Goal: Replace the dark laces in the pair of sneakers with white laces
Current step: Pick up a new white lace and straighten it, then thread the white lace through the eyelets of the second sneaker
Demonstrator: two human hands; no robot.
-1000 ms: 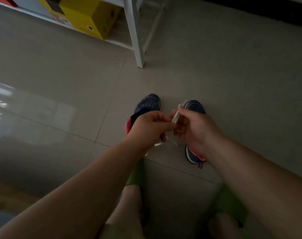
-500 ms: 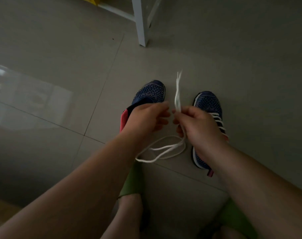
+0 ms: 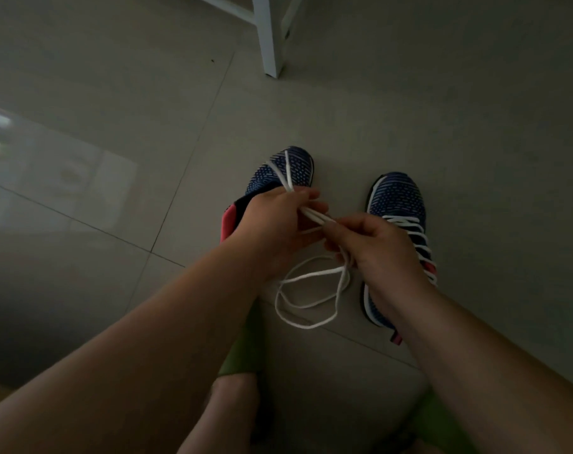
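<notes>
Holding: the left hand (image 3: 275, 231) and the right hand (image 3: 373, 247) both have fingers curled round a thin, flat white shoelace (image 3: 311, 290), pinching it between them at the middle of the frame.
Lace position: its two ends stick up past the left hand toward the toe of the navy knitted sneaker with a pink collar (image 3: 288, 172); the rest droops in loose loops below the hands, above the grey tiled floor (image 3: 114, 126).
Other shoe: the matching navy sneaker (image 3: 398, 198), right of centre, already carries white lacing across its tongue.
Progress: by my reckoning one shoe is done and the left-hand one waits for this lace; its eyelets are hidden behind the hand.
Handling: the lace looks light, limp and prone to tangle; I would take it near the stiff tips for threading.
Containers: none in sight, only a white furniture leg (image 3: 268, 34) at the upper middle.
</notes>
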